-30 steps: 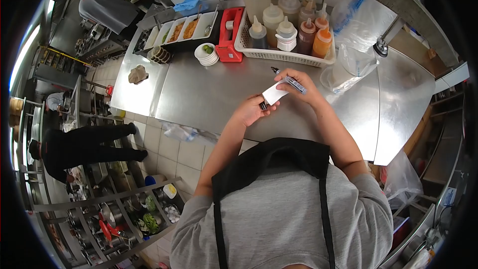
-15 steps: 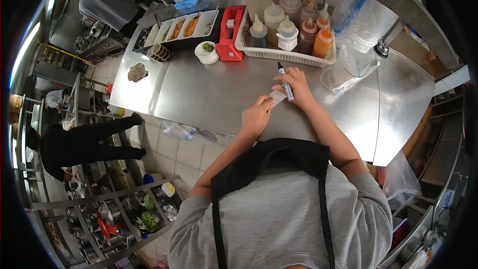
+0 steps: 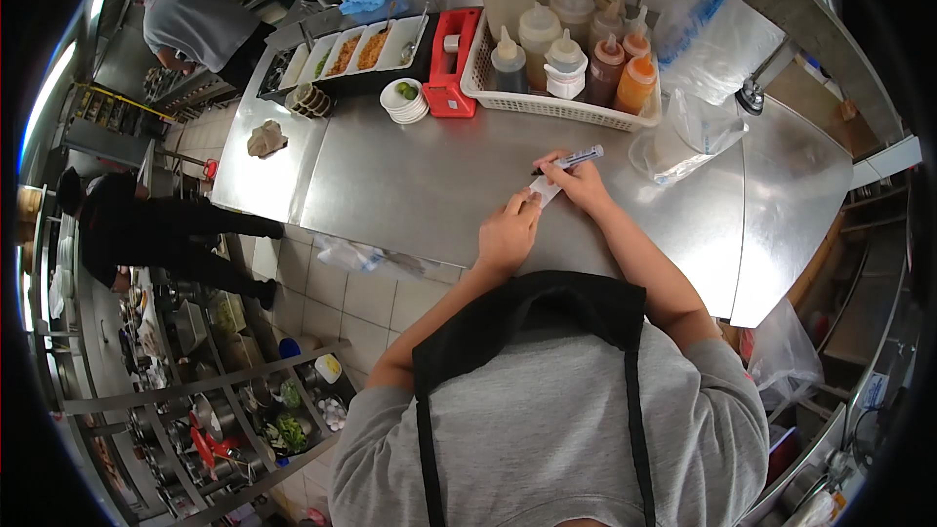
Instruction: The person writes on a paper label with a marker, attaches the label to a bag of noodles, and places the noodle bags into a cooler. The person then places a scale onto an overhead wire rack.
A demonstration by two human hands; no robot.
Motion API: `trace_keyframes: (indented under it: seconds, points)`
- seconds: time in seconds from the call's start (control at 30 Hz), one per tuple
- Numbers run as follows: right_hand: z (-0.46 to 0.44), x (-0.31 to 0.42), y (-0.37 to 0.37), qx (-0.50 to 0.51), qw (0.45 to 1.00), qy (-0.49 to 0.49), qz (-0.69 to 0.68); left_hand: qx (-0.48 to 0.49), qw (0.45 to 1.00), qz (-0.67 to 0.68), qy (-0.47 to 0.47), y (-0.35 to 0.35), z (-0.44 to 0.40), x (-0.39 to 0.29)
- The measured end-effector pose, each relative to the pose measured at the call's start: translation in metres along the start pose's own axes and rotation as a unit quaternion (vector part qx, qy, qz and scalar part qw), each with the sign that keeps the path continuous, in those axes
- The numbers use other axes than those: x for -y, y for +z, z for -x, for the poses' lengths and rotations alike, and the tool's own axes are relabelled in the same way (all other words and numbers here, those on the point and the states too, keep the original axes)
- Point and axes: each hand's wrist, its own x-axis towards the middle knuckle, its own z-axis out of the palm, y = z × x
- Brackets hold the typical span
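My right hand is closed round a marker, its dark tip slanting down to the left at a small white slip of paper. Between the fingers of my left hand the lower left end of that slip is pinched. Whether the tip touches the paper I cannot tell. Both hands are over the steel counter, close to its near edge.
At the back a white basket holds several squeeze bottles. Left of it stand a red tape dispenser, stacked small dishes and a topping tray. A plastic-wrapped container is on the right. Two people work at the left.
The marker has turned over in my right hand, so its dark end now points down at the paper. My left hand keeps the slip. The co-workers at the left have shifted.
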Motion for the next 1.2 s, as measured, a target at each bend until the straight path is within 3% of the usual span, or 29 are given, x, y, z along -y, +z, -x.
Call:
trace_keyframes:
  seconds: [0.23, 0.53, 0.83, 0.93, 1.2]
  points:
    - [0.007, -0.006, 0.002, 0.000, 0.996, -0.068, 0.061, 0.005, 1.000, 0.000, 0.005, 0.002, 0.001, 0.001]
    - [0.010, 0.005, 0.008, -0.002, 0.984, -0.069, 0.162, -0.005, 1.000, 0.001, 0.009, 0.002, 0.000, 0.001]
    - [0.010, -0.002, 0.006, -0.016, 0.981, -0.070, 0.181, -0.012, 1.000, -0.002, 0.016, 0.001, -0.002, 0.001]
    - [0.006, -0.003, 0.006, -0.064, 0.989, -0.085, 0.099, -0.028, 0.999, 0.007, 0.022, 0.001, -0.002, 0.000]
    - [0.009, 0.000, 0.002, -0.020, 0.987, -0.049, 0.154, -0.028, 0.999, 0.002, 0.019, -0.001, -0.002, 0.000]
